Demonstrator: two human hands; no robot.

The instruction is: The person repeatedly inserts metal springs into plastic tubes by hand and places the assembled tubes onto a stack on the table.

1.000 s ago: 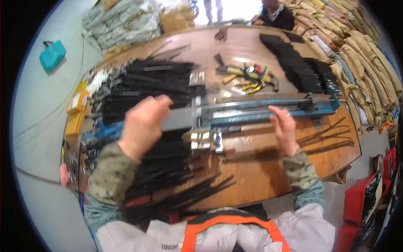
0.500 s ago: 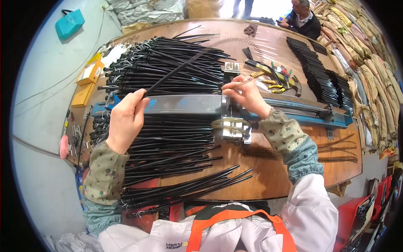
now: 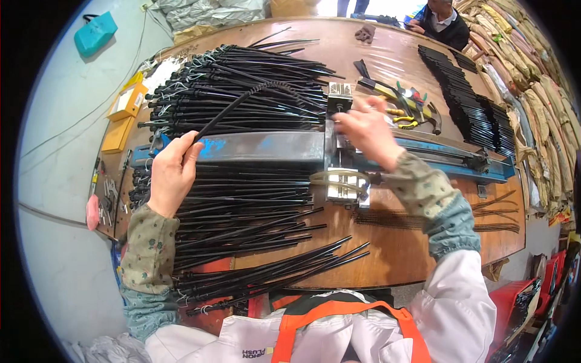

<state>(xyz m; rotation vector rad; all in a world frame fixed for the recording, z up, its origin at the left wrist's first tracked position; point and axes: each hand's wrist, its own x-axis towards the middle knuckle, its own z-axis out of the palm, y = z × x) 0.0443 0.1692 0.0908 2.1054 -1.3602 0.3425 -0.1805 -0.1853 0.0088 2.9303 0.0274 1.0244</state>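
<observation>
My left hand (image 3: 172, 172) is closed around the near end of a black tube (image 3: 227, 110) that slants up and away over the bench. From the tube's far end a thin coil spring (image 3: 290, 92) arches down toward a metal clamp fixture (image 3: 340, 91) on a blue metal rail (image 3: 266, 147). Just right of that fixture is my right hand (image 3: 370, 134); motion smears its fingers, and whether anything is between them does not show. A second clamp block with a pale hose (image 3: 339, 177) sits on the near side of the rail.
Bundles of black tubes (image 3: 242, 206) lie on both sides of the rail. Pliers and a hammer (image 3: 417, 112) rest beyond it. Dark strips (image 3: 451, 91) are stacked at far right, loose springs (image 3: 387, 220) nearer. Another person (image 3: 445, 24) sits past the table's far edge.
The spring's wide loop has shrunk to a short arc by the clamp fixture. My right hand no longer visibly pinches the spring and has shifted slightly right; my left hand moved slightly left.
</observation>
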